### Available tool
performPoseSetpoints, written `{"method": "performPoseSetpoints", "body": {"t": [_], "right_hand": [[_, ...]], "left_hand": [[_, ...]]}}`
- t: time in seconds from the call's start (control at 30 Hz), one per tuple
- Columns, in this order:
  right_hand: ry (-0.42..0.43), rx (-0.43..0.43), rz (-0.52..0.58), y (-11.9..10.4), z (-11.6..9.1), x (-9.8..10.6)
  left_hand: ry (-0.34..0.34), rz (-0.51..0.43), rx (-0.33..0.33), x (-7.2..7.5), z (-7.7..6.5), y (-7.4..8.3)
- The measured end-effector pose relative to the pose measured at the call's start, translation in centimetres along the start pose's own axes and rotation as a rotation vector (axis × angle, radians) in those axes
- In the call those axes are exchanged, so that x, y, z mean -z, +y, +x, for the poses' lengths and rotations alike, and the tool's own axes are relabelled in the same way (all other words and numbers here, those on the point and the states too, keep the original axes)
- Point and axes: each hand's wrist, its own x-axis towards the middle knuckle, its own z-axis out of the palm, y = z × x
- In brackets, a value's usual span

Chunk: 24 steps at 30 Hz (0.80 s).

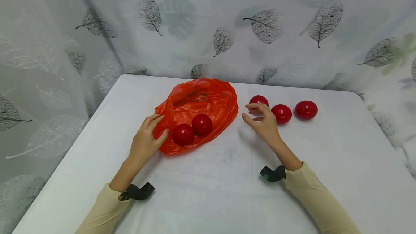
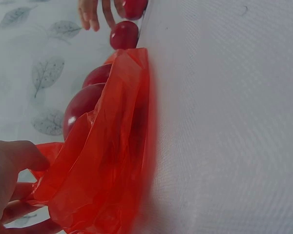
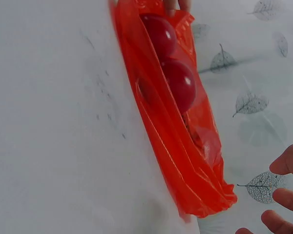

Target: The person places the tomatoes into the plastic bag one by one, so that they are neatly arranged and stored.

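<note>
An orange-red plastic bag point(image 1: 224, 100) lies spread with its mouth open on the table. Inside it sit two glossy dark-red balls point(image 1: 202, 125), side by side near the front rim. My left hand point(image 1: 144, 142) pinches the bag's left edge between thumb and fingers. To the right of the bag, my right hand point(image 1: 264, 125) is held with thumb and fingers apart and nothing between them. Its fingers partly cover one red ball point(image 1: 259, 99) in the head view. Just beyond that hand rest another ball point(image 1: 281, 114) and a more oval one point(image 1: 306, 110).
A white cloth covers the table point(image 1: 208, 190), with small grey marks in front of the bag. Behind the far edge hangs a pale curtain point(image 1: 195, 28) printed with leaves. Each wrist carries a black camera mount point(image 1: 139, 191).
</note>
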Motion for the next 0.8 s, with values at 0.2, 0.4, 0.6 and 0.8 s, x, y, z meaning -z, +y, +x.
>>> {"method": "performPoseSetpoints", "body": {"t": [0.2,0.4,0.6,0.8], "right_hand": [[0.044,-0.033,-0.017,1.1,-0.3,1.8],[0.093,-0.069,-0.09,1.8,-0.8,3.6],[0.143,-0.076,-0.077,2.3,-1.2,5.2],[0.188,-0.088,-0.114,2.6,-1.4,6.7]], "left_hand": [[-0.009,0.001,0.002,0.1,0.0,0.1],[-0.023,0.01,0.002,0.0,-0.3,0.1],[-0.018,0.017,-0.006,0.0,-0.3,0.1],[-0.008,0.015,-0.015,0.0,-0.3,0.3]]}}
